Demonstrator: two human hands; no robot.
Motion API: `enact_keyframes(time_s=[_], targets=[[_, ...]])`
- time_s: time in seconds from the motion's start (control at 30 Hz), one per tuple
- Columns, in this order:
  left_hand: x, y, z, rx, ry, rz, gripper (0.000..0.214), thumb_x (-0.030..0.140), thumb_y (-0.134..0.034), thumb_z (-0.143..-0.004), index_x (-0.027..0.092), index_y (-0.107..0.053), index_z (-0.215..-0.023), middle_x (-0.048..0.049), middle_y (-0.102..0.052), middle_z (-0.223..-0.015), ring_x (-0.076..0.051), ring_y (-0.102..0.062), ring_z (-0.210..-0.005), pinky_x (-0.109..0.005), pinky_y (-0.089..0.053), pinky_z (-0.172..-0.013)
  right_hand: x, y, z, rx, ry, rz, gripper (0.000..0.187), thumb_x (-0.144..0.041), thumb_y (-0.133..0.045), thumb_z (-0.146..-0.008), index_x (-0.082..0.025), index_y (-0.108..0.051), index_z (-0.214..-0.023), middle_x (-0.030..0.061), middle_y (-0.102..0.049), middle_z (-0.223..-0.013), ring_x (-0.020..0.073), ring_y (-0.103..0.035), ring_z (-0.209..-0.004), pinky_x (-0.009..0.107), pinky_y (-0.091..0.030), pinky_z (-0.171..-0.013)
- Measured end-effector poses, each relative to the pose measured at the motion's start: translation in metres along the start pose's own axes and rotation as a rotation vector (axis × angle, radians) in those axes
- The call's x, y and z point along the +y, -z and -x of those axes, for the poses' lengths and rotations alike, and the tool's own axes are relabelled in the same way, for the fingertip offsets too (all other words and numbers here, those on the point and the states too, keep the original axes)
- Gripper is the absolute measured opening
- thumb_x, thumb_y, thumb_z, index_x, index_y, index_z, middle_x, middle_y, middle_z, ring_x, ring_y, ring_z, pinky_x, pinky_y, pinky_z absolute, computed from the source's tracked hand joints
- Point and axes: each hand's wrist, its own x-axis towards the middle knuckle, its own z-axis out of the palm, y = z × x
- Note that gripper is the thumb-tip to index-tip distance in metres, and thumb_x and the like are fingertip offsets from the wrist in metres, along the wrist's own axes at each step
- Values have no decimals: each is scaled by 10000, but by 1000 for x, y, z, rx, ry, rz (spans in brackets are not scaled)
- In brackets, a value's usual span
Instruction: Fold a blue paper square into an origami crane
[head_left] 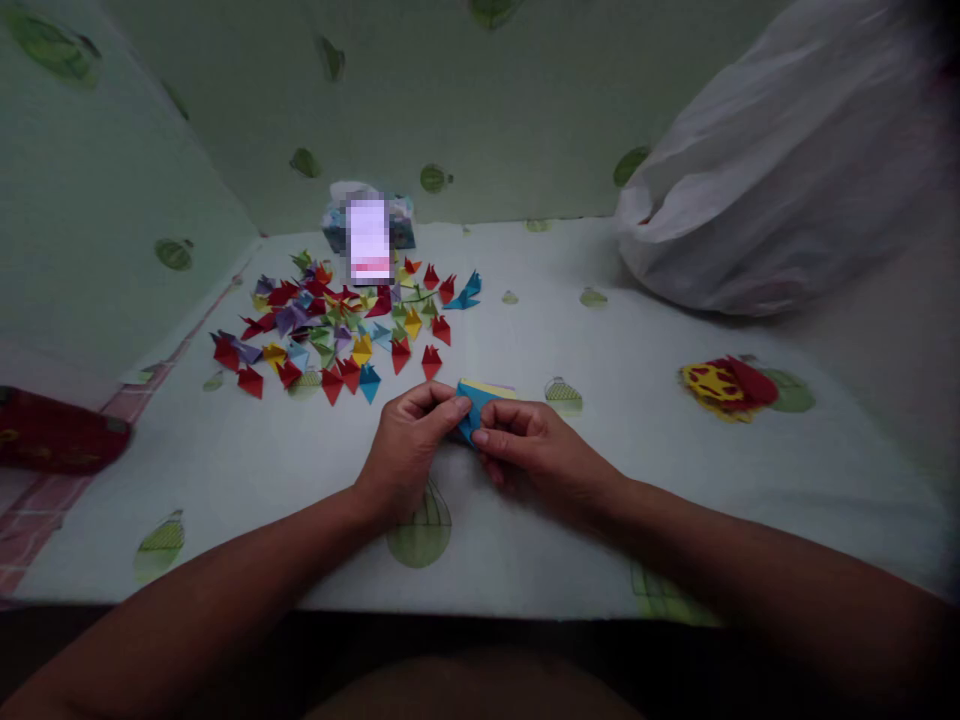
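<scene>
A small piece of folded blue origami paper [468, 424] is pinched between my two hands above the middle of the table. My left hand [409, 440] grips its left side with thumb and forefinger. On the other side, my right hand [529, 440] has its thumb and fingers closed on the paper's right part. Just behind the blue piece a yellow and purple paper edge [491, 387] shows; whether it is held or lies on the table I cannot tell. Beyond my left hand spreads a heap of folded paper birds [349, 375] in red, yellow, blue, green and purple.
A blurred lit phone screen [370, 235] leans against a tissue box [403, 225] behind the birds. At the right stand a big white plastic bag [720, 220] and red and yellow cut-out pieces [727, 387]. A dark red object [60, 432] lies at the left edge.
</scene>
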Motion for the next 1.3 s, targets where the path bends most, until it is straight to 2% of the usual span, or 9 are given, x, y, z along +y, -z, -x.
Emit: enact_keyframes(time_s=[0.23, 0.57, 0.8, 1.3], targets=[[3, -3, 0, -11, 117, 126, 202, 289, -818, -722, 157, -672, -675, 26, -633, -620, -88, -542, -603, -217, -452, -632, -4, 2, -1, -15, 6, 54, 404, -483, -780, -786, -174, -532, -711, -48, -550, -550, 56, -465, -445, 194, -334, -433], [-2, 0, -1, -13, 84, 78, 185, 274, -793, -780, 158, -675, -695, 35, -615, -624, -71, -525, -601, -198, -423, -620, -5, 3, 0, 14, 11, 158, 406, -499, -761, -805, -175, -530, -724, -45, -537, -527, 57, -448, -447, 189, -326, -441], [-1, 3, 0, -41, 5, -25, 176, 300, -782, -816, 170, -697, -735, 30, -635, -657, -90, -543, -622, -225, -433, -632, -7, 4, 2, 125, 158, 157, 360, -505, -731, -867, -187, -561, -856, -43, -568, -626, 80, -513, -506, 220, -411, -485], [4, 2, 1, -62, -6, -109, 197, 334, -806, -801, 173, -726, -722, 10, -684, -667, -106, -592, -628, -235, -480, -647, -4, 6, -3, 126, 189, 88, 315, -416, -781, -838, -178, -576, -851, -39, -608, -605, 87, -558, -520, 229, -456, -517]])
